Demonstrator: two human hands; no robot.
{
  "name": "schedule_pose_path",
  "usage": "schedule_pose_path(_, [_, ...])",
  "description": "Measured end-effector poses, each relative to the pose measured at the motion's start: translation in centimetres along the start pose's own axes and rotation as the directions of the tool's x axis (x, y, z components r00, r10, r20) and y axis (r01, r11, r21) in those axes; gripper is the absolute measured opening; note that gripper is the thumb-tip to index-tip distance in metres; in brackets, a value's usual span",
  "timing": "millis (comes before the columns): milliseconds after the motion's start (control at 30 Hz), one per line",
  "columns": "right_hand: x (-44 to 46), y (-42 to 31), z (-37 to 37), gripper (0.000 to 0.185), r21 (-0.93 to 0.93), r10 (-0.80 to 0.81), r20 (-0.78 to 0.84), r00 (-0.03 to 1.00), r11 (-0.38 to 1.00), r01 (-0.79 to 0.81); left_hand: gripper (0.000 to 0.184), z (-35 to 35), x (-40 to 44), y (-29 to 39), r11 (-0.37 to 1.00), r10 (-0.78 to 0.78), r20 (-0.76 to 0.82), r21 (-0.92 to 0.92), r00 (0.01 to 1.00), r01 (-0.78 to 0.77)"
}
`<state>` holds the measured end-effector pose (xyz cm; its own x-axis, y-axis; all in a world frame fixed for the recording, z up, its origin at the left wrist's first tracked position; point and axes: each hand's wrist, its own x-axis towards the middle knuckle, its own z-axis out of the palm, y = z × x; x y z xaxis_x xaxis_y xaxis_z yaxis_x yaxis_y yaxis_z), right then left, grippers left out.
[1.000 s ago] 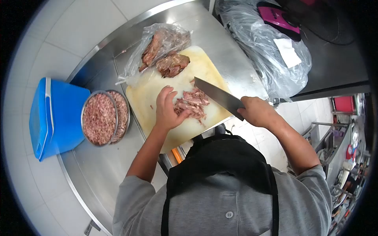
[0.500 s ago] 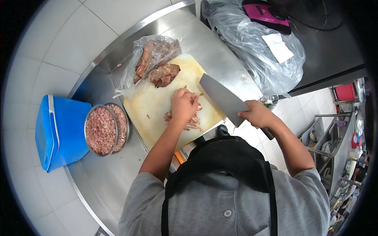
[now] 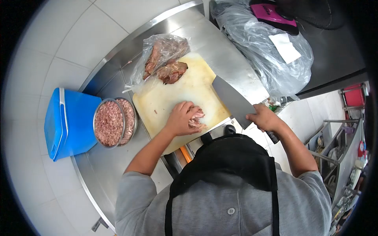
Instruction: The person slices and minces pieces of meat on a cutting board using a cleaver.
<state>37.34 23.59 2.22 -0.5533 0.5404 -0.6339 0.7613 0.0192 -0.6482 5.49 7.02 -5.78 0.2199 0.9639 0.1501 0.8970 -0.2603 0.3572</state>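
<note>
The left hand (image 3: 182,120) is half open, its fingers bent and close together, and it is cupped at the left side of the chopped meat (image 3: 196,119); its palm is hidden, so I cannot tell if it grips some pieces. This meat lies on the cutting board (image 3: 167,100), close to the near edge, toward the near right corner. The right hand (image 3: 265,118) is closed around the wide knife (image 3: 234,100), just where the handle meets the blade, and the blade passes over the board's right edge, apart from the left fingers.

To gather well, I think, the fingertips should be bent inward and pull the loose bits into one compact heap, away from the near edge, while the blade is kept to the side.

Near the far edge of the board lies a larger meat piece (image 3: 173,72), beside the plastic bag (image 3: 179,41) with more meat. On the metal desk (image 3: 208,35), beyond the board's left edge, there are two round bowls (image 3: 136,126) of minced pieces, then a blue box (image 3: 80,122)
</note>
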Motion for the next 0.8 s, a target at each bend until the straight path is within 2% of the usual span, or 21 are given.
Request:
schedule_pose_path(33, [0.2,0.1,0.4,0.030,-0.008,-0.010,0.008,1.000,1.000,0.010,0.057,0.8,-0.9,0.1,1.000,-0.013,-0.006,0.006,1.000,0.013])
schedule_pose_path(100, [0.6,0.4,1.4,0.028,0.029,-0.034,-0.049,0.998,0.999,0.035,0.057,2.5,-1.7,0.3,0.977,-0.211,-0.147,-0.006,0.966,0.213])
schedule_pose_path(133, [0.7,0.0,1.4,0.029,0.047,-0.028,-0.010,1.000,0.998,0.028,0.057,3.2,-1.8,0.4,0.975,-0.221,-0.153,-0.005,0.963,0.223])
schedule_pose_path(200, [1.1,-0.6,1.8,0.029,-0.013,-0.062,-0.015,0.998,0.998,0.061,0.055,4.6,-1.7,0.8,0.852,-0.463,-0.394,0.050,0.794,0.522])
schedule_pose_path(233, [1.5,-0.9,2.0,0.029,-0.064,-0.092,-0.026,0.995,0.994,0.091,0.055,5.2,-1.3,0.9,0.841,-0.478,-0.404,0.047,0.780,0.540])
schedule_pose_path(300, [2.6,-1.3,2.4,0.030,-0.148,-0.161,-0.015,0.987,0.976,0.157,0.050,6.2,-0.6,1.1,0.729,-0.574,-0.535,0.010,0.620,0.684])
schedule_pose_path(367, [3.1,-2.2,2.2,0.030,-0.228,-0.231,-0.011,0.973,0.948,0.222,0.049,6.3,-0.7,1.2,0.690,-0.607,-0.550,-0.006,0.574,0.724])
schedule_pose_path(433, [2.8,-4.3,2.1,0.033,-0.262,-0.133,0.016,0.991,0.956,0.133,0.048,5.9,-1.2,0.8,0.611,-0.752,-0.401,-0.125,0.523,0.782])
schedule_pose_path(467, [3.0,-4.7,2.0,0.033,-0.270,-0.144,0.017,0.989,0.952,0.144,0.048,5.7,-1.7,-0.1,0.607,-0.752,-0.413,-0.128,0.514,0.785])
schedule_pose_path(500, [3.1,-4.9,2.1,0.034,-0.272,-0.140,0.026,0.990,0.952,0.141,0.054,5.7,-2.7,-1.5,0.643,-0.692,-0.444,-0.020,0.570,0.765])
schedule_pose_path(567, [3.6,-4.4,2.4,0.034,-0.281,-0.136,0.034,0.990,0.950,0.140,0.060,4.7,-3.7,-2.4,0.666,-0.630,-0.468,0.085,0.620,0.741])
schedule_pose_path(600, [4.2,-3.6,2.7,0.035,-0.297,-0.201,0.015,0.980,0.935,0.196,0.073,3.1,-3.7,-1.6,0.713,-0.684,-0.357,-0.146,0.636,0.685])
schedule_pose_path(633, [4.7,-2.8,3.0,0.035,-0.314,-0.265,-0.006,0.964,0.916,0.250,0.086,1.7,-3.8,-0.9,0.701,-0.705,-0.239,-0.376,0.667,0.606])
schedule_pose_path(667, [4.9,-2.4,3.0,0.035,-0.324,-0.299,-0.006,0.954,0.903,0.281,0.086,0.6,-4.3,0.0,0.704,-0.703,-0.246,-0.380,0.668,0.600])
schedule_pose_path(700, [4.7,-2.4,2.7,0.035,-0.331,-0.303,-0.014,0.953,0.901,0.281,0.099,-0.3,-5.0,1.0,0.818,-0.575,-0.178,-0.137,0.799,0.558])
schedule_pose_path(733, [4.5,-2.6,2.6,0.035,-0.339,-0.292,-0.021,0.956,0.902,0.268,0.111,-0.8,-5.4,1.4,0.886,-0.445,-0.066,0.108,0.893,0.450])
schedule_pose_path(767, [4.3,-2.8,2.6,0.035,-0.344,-0.280,-0.023,0.960,0.904,0.255,0.111,-0.2,-5.5,1.1,0.888,-0.442,-0.069,0.108,0.895,0.447])
schedule_pose_path(800, [3.9,-3.4,2.5,0.035,-0.334,-0.223,-0.014,0.975,0.920,0.206,0.115,1.0,-5.9,0.7,0.894,-0.431,-0.155,0.065,0.889,0.444])
